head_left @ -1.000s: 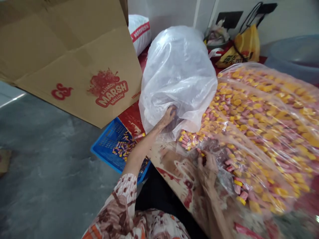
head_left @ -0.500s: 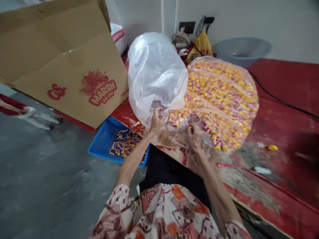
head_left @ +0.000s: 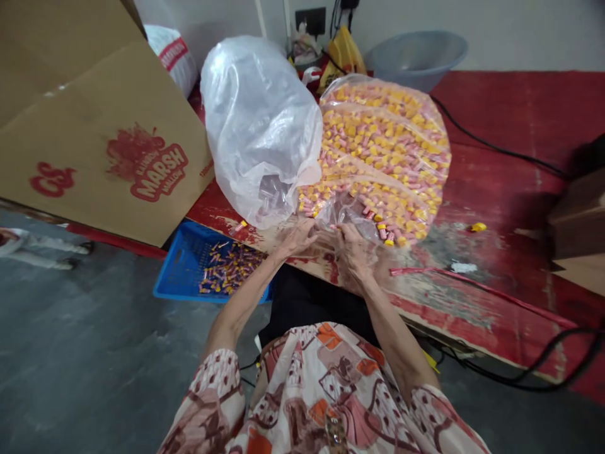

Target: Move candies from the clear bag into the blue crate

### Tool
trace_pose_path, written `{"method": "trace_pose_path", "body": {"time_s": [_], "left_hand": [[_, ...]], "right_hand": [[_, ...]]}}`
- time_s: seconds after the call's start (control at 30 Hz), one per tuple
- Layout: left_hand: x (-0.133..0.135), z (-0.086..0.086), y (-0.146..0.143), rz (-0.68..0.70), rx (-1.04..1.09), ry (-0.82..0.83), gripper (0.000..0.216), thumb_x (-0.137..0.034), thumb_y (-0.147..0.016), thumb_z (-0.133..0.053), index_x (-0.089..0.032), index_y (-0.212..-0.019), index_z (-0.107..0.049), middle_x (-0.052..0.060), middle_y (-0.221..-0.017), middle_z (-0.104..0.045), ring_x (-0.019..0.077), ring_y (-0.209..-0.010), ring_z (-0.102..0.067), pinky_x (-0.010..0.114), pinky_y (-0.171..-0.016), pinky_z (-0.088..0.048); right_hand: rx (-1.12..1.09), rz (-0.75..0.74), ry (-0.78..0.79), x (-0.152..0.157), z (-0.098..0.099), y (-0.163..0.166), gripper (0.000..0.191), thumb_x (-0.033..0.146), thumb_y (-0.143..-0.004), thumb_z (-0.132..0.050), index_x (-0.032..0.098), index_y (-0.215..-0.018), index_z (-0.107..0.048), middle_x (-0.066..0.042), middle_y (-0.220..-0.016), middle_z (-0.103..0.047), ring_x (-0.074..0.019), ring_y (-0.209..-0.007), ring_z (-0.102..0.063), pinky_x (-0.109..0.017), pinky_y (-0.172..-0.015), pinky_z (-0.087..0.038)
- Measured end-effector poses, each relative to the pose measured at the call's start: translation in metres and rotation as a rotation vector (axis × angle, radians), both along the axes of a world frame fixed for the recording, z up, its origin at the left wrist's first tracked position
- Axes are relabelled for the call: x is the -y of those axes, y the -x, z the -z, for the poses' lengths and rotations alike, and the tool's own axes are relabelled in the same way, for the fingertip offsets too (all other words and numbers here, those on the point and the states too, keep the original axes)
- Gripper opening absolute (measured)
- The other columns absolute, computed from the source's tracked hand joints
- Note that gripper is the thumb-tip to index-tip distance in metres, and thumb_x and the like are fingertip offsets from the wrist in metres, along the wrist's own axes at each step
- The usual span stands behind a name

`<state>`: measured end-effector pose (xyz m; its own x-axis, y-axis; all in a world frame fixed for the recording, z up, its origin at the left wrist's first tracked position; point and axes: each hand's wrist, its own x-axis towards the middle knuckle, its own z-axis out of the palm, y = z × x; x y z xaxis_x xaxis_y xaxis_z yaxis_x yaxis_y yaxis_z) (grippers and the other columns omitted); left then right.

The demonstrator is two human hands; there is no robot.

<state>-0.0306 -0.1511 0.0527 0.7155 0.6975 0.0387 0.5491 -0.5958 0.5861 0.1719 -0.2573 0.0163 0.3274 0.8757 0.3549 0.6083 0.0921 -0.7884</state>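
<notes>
A clear plastic bag (head_left: 392, 148) full of small pink pieces with yellow caps lies on the red table, its mouth facing me. My left hand (head_left: 297, 237) is at the table's front edge, thumb apart from the fingers, below a whitish plastic bag (head_left: 259, 120). Just left of the filled bag's mouth, I see nothing held in it. My right hand (head_left: 353, 247) is at that mouth, fingertips pinched together; a pink speck shows by them, too small to name. Several capped pieces (head_left: 385, 233) lie by the bag's lower edge.
Below the table edge, a blue crate (head_left: 177, 268) holds more pieces. A large cardboard box (head_left: 94, 126) stands left, a grey-blue basin (head_left: 416, 53) behind. A red strip (head_left: 454, 277) and black cables (head_left: 510, 148) cross the table (head_left: 496, 101). Another person's legs (head_left: 42, 243) show far left.
My view has shifted to the right. My left hand has come away from the whitish bag's opening and lowered toward the table edge. My right hand has drawn back slightly toward me.
</notes>
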Motion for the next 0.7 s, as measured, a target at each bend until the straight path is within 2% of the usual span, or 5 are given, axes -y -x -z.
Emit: {"method": "trace_pose_path", "body": {"time_s": [0.17,0.27,0.43,0.57,0.7], "left_hand": [[-0.001,0.002,-0.021,-0.188,-0.016,0.072,0.018,-0.020,-0.102,-0.076,-0.021,-0.116,-0.063,0.006,-0.106,-0.078,0.0230,-0.096,-0.077,0.034,-0.093,-0.063],[0.006,0.001,-0.032,-0.075,-0.150,-0.070,0.016,-0.018,-0.106,-0.070,-0.019,-0.121,-0.068,0.014,-0.121,-0.080,0.0281,-0.116,-0.079,0.038,-0.103,-0.062],[0.028,-0.010,-0.040,0.095,-0.323,-0.277,0.027,-0.013,-0.110,-0.059,-0.016,-0.133,-0.074,0.022,-0.143,-0.076,0.0372,-0.151,-0.068,0.048,-0.124,-0.054],[0.027,-0.024,-0.026,0.160,-0.348,-0.132,0.018,-0.028,-0.112,-0.071,-0.019,-0.127,-0.073,0.016,-0.128,-0.081,0.0331,-0.126,-0.080,0.038,-0.107,-0.062],[0.020,-0.027,-0.012,0.100,-0.056,0.099,0.027,-0.039,-0.118,-0.066,-0.022,-0.139,-0.069,0.009,-0.126,-0.083,0.0242,-0.115,-0.082,0.032,-0.101,-0.064]], "right_hand": [[-0.130,0.054,0.019,0.009,0.005,-0.009,0.044,0.059,-0.117,-0.053,0.022,-0.117,-0.078,-0.013,-0.112,-0.081,-0.0280,-0.098,-0.073,-0.043,-0.094,-0.062],[-0.233,0.079,0.036,0.019,-0.007,-0.016,0.050,0.069,-0.112,-0.063,0.023,-0.126,-0.077,-0.008,-0.106,-0.081,-0.0251,-0.087,-0.070,-0.039,-0.084,-0.060],[-0.219,-0.165,0.152,0.030,-0.027,-0.020,0.039,0.063,-0.111,-0.065,0.026,-0.109,-0.077,-0.005,-0.093,-0.080,-0.0243,-0.082,-0.070,-0.036,-0.079,-0.058],[-0.292,-0.242,0.194,0.028,-0.027,-0.022,0.037,0.062,-0.110,-0.066,0.026,-0.118,-0.072,-0.007,-0.100,-0.083,-0.0265,-0.088,-0.076,-0.036,-0.080,-0.060],[-0.397,-0.323,0.200,0.028,-0.015,-0.014,0.032,0.051,-0.112,-0.063,0.027,-0.131,-0.069,-0.009,-0.119,-0.085,-0.0283,-0.106,-0.081,-0.040,-0.094,-0.066]]}}
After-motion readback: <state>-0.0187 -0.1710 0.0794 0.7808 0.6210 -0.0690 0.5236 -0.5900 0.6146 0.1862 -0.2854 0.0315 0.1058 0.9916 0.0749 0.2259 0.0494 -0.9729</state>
